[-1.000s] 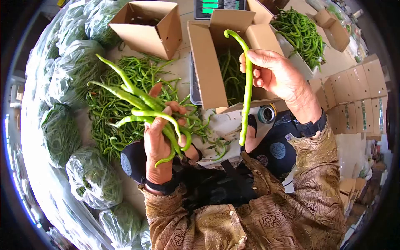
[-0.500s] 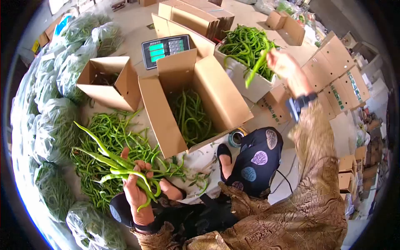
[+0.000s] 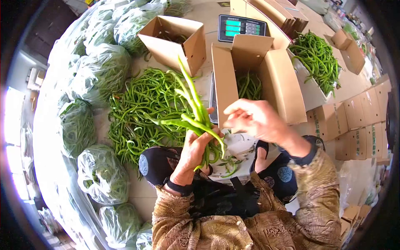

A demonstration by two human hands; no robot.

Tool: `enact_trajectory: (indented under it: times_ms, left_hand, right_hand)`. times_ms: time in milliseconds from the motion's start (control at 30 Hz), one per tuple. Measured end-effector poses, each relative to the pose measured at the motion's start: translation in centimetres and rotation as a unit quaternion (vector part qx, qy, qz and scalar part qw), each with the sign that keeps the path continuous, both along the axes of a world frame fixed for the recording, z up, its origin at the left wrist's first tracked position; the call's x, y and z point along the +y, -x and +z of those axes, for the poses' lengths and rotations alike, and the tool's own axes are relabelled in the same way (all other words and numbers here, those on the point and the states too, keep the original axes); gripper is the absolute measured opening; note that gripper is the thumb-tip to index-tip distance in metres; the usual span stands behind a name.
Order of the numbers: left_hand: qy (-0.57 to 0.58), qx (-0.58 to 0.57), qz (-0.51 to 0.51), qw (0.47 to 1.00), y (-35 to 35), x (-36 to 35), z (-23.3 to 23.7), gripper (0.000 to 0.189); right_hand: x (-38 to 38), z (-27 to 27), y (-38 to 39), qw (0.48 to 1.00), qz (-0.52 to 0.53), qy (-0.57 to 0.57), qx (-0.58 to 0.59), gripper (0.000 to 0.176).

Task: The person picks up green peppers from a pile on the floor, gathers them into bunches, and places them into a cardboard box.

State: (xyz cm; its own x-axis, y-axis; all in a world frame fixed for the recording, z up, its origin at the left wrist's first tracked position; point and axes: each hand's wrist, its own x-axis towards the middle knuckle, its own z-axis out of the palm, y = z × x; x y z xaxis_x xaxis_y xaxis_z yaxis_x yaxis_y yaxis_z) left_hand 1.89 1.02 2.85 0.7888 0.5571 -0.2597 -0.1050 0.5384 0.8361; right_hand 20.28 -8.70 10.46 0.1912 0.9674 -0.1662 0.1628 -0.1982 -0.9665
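My left hand [image 3: 191,153] is closed around a bunch of long green chili peppers [image 3: 192,98], their tips fanning upward and the curved ends hanging below the fingers. Close by on the right, my right hand [image 3: 260,123] is slightly blurred, its fingers apart and no pepper visible in them. It covers part of the front of a tall open cardboard box [image 3: 227,83], which has green peppers [image 3: 249,86] inside. A wide heap of loose peppers [image 3: 141,112] spreads over the floor beyond my left hand. More peppers [image 3: 315,58] fill a white crate [image 3: 307,89] at the right.
A smaller open carton [image 3: 183,52] stands behind the heap. The scale display [image 3: 241,28] glows green behind the tall box. Stuffed clear plastic bags [image 3: 104,173] line the left side. Cartons [image 3: 358,114] lie at the right, and folded cardboard [image 3: 268,12] stands at the back.
My right hand has come back from the white crate toward my left hand, and the pepper it held is gone from it. The view has turned left; my left hand keeps its bunch.
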Motion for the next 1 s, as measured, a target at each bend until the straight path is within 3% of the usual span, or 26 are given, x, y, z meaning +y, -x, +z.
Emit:
enact_trajectory:
  times_ms: [67, 100, 133, 200, 333, 400, 467, 533, 600, 733, 867, 1000]
  left_hand:
    - [-0.034, 0.054, -0.014, 0.998, 0.1, -0.2, 0.1, 0.049]
    - [-0.061, -0.003, 0.012, 0.998, 0.1, -0.6, -1.2, 0.043]
    - [-0.057, -0.026, 0.006, 0.998, 0.0, -0.7, -1.4, 0.045]
    - [-0.125, 0.048, 0.018, 0.991, 0.5, -0.2, -1.1, 0.026]
    - [-0.141, 0.013, 0.041, 0.989, 0.4, -0.4, -2.8, 0.039]
    - [-0.123, 0.021, -0.006, 0.992, 0.4, 0.1, -2.8, 0.060]
    - [-0.116, 0.024, -0.006, 0.993, 0.2, 0.1, -1.5, 0.067]
    - [-0.097, 0.033, 0.001, 0.995, 0.2, -0.1, 0.0, 0.049]
    - [-0.121, 0.041, 0.008, 0.992, 0.3, -0.2, -0.3, 0.052]
    - [-0.128, 0.033, -0.005, 0.991, 0.6, -0.4, -0.3, 0.061]
    - [-0.029, -0.005, -0.020, 0.999, 0.8, -0.3, 1.1, 0.062]
    - [-0.039, 0.006, -0.008, 0.999, 0.9, -0.2, 1.2, 0.063]
  right_hand:
    - [1.9, -1.0, 2.8, 0.986, 0.019, -0.042, -0.157, 0.026]
    - [2.5, -2.7, 4.0, 0.978, -0.005, -0.066, -0.196, 0.025]
    - [3.0, -3.4, 5.3, 0.949, -0.035, -0.114, -0.292, 0.023]
    - [3.4, -4.8, 6.2, 0.899, -0.056, -0.196, -0.386, 0.022]
    - [3.0, -3.3, 6.0, 0.980, -0.046, -0.076, -0.180, 0.019]
    - [3.1, -1.6, 5.1, 0.989, -0.056, -0.081, -0.114, 0.018]
    - [3.1, 0.1, 4.5, 0.986, -0.111, -0.106, -0.065, 0.017]
    - [2.4, 2.4, 3.6, 0.978, -0.171, -0.118, 0.022, 0.014]
    - [1.5, 2.6, 2.3, 0.954, -0.184, -0.218, 0.091, 0.016]
    - [-0.6, 2.3, -0.1, 0.922, -0.241, -0.256, 0.159, 0.016]
    - [-3.2, 1.7, -4.3, 0.905, -0.301, -0.269, 0.132, 0.017]
    - [-5.7, 4.3, -14.7, 0.874, -0.398, -0.276, -0.042, 0.018]
